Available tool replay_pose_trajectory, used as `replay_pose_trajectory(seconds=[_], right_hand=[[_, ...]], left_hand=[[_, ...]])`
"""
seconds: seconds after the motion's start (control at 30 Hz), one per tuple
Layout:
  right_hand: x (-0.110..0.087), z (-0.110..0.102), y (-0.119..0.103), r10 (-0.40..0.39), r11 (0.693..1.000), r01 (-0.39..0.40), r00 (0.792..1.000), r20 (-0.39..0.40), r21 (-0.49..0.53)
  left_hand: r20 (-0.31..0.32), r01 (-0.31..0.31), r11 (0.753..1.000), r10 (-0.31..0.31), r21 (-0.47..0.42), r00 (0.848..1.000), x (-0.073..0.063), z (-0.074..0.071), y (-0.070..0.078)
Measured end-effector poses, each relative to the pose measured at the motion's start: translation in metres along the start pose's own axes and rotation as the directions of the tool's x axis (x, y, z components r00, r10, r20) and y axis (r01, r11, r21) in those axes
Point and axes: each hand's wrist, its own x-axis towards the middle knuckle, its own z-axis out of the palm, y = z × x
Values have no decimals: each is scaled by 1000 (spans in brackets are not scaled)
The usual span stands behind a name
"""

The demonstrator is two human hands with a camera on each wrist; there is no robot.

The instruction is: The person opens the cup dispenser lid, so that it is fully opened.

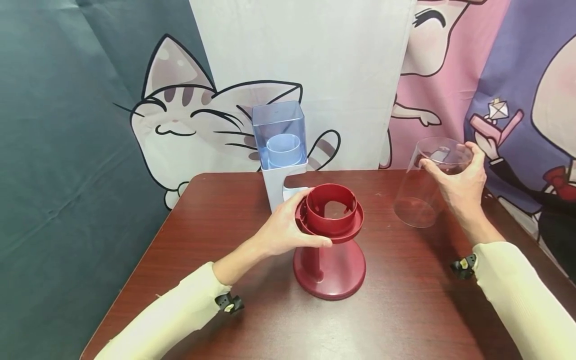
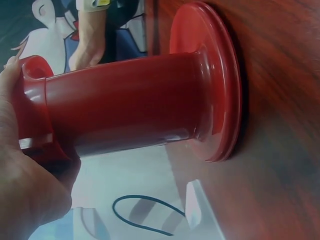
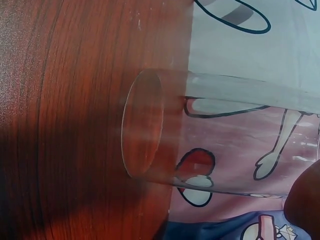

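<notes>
A red dispenser stand (image 1: pixel 330 265) with a wide round foot stands upright on the table, its open collar facing up. My left hand (image 1: pixel 288 222) grips that collar from the left, thumb along the front. The left wrist view shows the stand's smooth red column (image 2: pixel 125 102) and the collar in the hand. On the right, my right hand (image 1: pixel 463 182) holds a clear plastic cylinder (image 1: pixel 411 195) near its top rim, thumb and fingers on opposite sides. Slightly tilted, the cylinder has its lower rim close to the table in the right wrist view.
Behind the red stand is a white dispenser with a translucent blue square container (image 1: pixel 279 117), partly covered by my left hand. The brown wooden table (image 1: pixel 216 210) ends at a cartoon-printed cloth backdrop (image 1: pixel 351 90).
</notes>
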Motion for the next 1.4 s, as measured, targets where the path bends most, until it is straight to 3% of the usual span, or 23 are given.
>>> replay_pose_trajectory(seconds=[0.3,0.57,0.73,1.13,1.4], right_hand=[[-1,0,1,-28,1000,28,1000,-7,4],[-2,-1,4,-38,999,38,999,-11,-3],[-1,-1,4,-47,999,47,999,-12,14],[-3,2,5,-64,997,65,998,-27,44],[-3,2,6,-68,997,70,997,-36,42]], left_hand=[[-58,-24,1000,24,9,998,29,-3,12],[-110,13,1000,-11,17,994,59,3,13],[-144,62,998,-61,5,988,76,10,9],[-253,148,983,-118,104,960,115,32,-14],[-270,195,976,-163,95,949,134,45,-26]])
